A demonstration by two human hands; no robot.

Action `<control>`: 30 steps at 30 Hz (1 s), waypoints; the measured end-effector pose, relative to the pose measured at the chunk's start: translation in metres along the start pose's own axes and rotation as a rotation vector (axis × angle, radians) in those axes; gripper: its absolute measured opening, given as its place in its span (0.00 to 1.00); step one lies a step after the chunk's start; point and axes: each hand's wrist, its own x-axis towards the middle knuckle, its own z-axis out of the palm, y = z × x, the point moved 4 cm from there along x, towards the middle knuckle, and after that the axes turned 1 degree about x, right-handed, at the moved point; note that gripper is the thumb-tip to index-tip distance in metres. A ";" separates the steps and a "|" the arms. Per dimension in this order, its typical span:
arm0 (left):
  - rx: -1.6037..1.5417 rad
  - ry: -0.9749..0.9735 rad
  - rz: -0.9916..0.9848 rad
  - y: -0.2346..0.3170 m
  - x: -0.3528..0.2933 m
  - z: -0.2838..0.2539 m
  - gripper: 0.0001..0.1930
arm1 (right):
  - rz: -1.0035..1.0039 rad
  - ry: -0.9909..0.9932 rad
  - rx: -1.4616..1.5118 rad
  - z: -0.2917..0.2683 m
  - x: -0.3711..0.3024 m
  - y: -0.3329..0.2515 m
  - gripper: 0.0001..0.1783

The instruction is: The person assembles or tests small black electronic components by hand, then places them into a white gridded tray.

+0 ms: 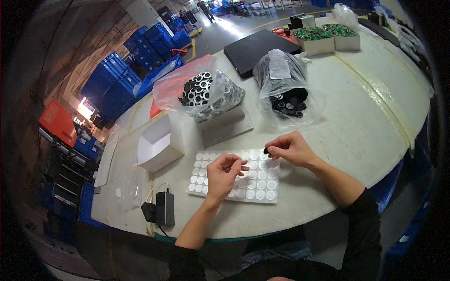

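A white sheet (255, 199) bearing rows of round white discs lies on the table in front of me. My right hand (294, 149) is over its far right corner, pinching a small black piece (266, 151) between thumb and fingers. Over the middle of the sheet is my left hand (224, 175), fingers curled and the thumb against the fingertips; what they hold, if anything, is too small to name. Beyond the sheet, a clear bag of black-and-white rings (199, 89) leans by a grey metal block (228, 129). Right of it lies an open bag of round black parts (289, 103).
An open white box (161, 145) stands left of the sheet, with a black power adapter (165, 208) and cable nearer me. At the back are a black flat case (258, 49) and boxes of green parts (315, 40). Blue crates (112, 84) stack beyond the table's left edge.
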 end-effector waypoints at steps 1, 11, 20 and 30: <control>-0.066 0.019 0.024 0.002 0.000 0.003 0.04 | 0.002 0.007 0.013 0.003 0.000 0.004 0.12; -0.017 0.114 0.230 -0.021 0.007 0.034 0.06 | 0.011 0.007 0.167 0.022 -0.004 0.005 0.13; -0.090 0.140 0.131 -0.028 0.003 0.038 0.06 | 0.051 -0.066 0.133 0.027 -0.009 -0.002 0.13; -0.199 0.105 0.246 -0.016 -0.011 0.037 0.08 | -0.057 -0.087 -0.012 0.027 -0.014 -0.018 0.10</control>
